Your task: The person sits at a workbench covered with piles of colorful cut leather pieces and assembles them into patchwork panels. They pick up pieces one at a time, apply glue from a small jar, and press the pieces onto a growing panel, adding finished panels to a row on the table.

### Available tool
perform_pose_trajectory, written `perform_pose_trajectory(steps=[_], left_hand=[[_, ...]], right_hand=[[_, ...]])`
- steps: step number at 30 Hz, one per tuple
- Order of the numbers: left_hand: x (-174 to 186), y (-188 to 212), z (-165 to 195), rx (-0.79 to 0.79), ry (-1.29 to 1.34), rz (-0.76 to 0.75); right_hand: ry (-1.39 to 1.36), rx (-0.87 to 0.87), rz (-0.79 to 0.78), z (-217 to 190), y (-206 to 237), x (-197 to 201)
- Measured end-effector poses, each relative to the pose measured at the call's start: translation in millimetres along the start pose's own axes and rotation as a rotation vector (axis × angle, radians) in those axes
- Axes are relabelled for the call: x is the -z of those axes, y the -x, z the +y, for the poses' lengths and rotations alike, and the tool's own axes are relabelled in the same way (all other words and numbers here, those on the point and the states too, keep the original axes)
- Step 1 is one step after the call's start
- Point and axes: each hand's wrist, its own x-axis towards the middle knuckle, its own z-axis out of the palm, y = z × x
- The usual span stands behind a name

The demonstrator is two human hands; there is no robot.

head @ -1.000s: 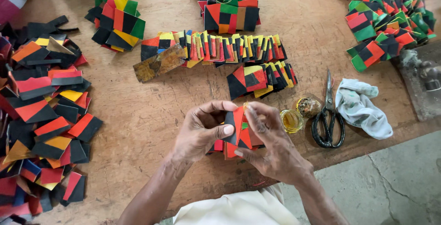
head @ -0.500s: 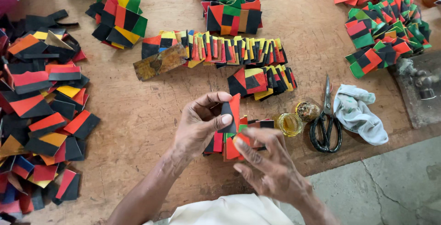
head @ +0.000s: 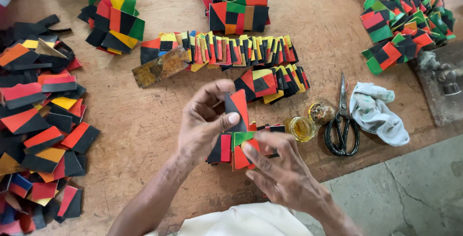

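A red and black card (head: 237,108) is pinched upright between the thumb and fingers of the left hand (head: 205,122). It sticks up above the hand, just over a small stack (head: 226,149) of coloured cards on the table (head: 144,120). The right hand (head: 282,171) is laid on the near right of that stack, and a red and green card (head: 243,144) is pressed under its fingertips. A little glass jar (head: 302,128), scissors (head: 342,125) and a cloth (head: 376,113) are seen to the right. More card piles (head: 41,120) are spread on the left.
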Motion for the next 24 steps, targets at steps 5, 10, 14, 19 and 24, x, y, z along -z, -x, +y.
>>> perform_pose_trajectory(steps=[5, 10, 14, 19, 24], left_hand=[[16.9, -42.0, -7.6, -0.202, -0.566, -0.097], [29.2, -86.8, -33.5, -0.506, -1.169, -0.375], [39.3, -110.6, -54.5, -0.542, -1.216, -0.477], [45.7, -125.6, -67.7, -0.596, -1.275, -0.552], [41.3, -122.4, -64.8, -0.557, -1.438, -0.608]], right_hand=[[-0.004, -0.139, 0.151, 16.6, 26.4, 18.5], [0.063, -0.303, 0.318, 28.8, 46.1, 44.7], [0.061, -0.404, 0.325, 29.1, 54.1, 56.4], [0.062, -0.444, 0.310, 34.8, 56.2, 58.9], [0.110, -0.475, 0.271, 41.1, 52.3, 64.7]])
